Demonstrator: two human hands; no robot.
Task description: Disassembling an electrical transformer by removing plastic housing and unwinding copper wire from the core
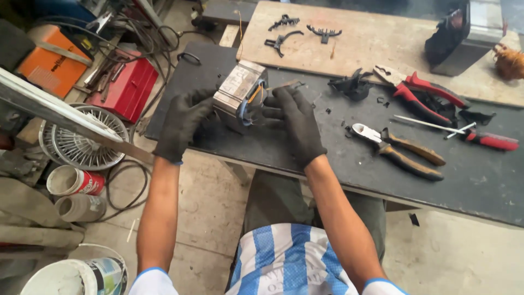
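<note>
Workshop floor left of the dark bench [480,186] holds a red toolbox [128,87] and fan guard [82,139]. Gloved left hand [183,123] and right hand [295,123] both grip a metal block [237,93] at the bench's near edge. Right of the block lie brown-handled cutters [401,150] and red pliers [426,93].

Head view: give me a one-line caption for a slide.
Two black-gloved hands, left hand and right hand, grip a grey metal motor core on a dark workbench beside cutting pliers.

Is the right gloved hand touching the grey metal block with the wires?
Touching. The head view shows the right hand with its fingers laid against the wire side of the metal block, no gap between them; the left hand cups the other side.
</note>
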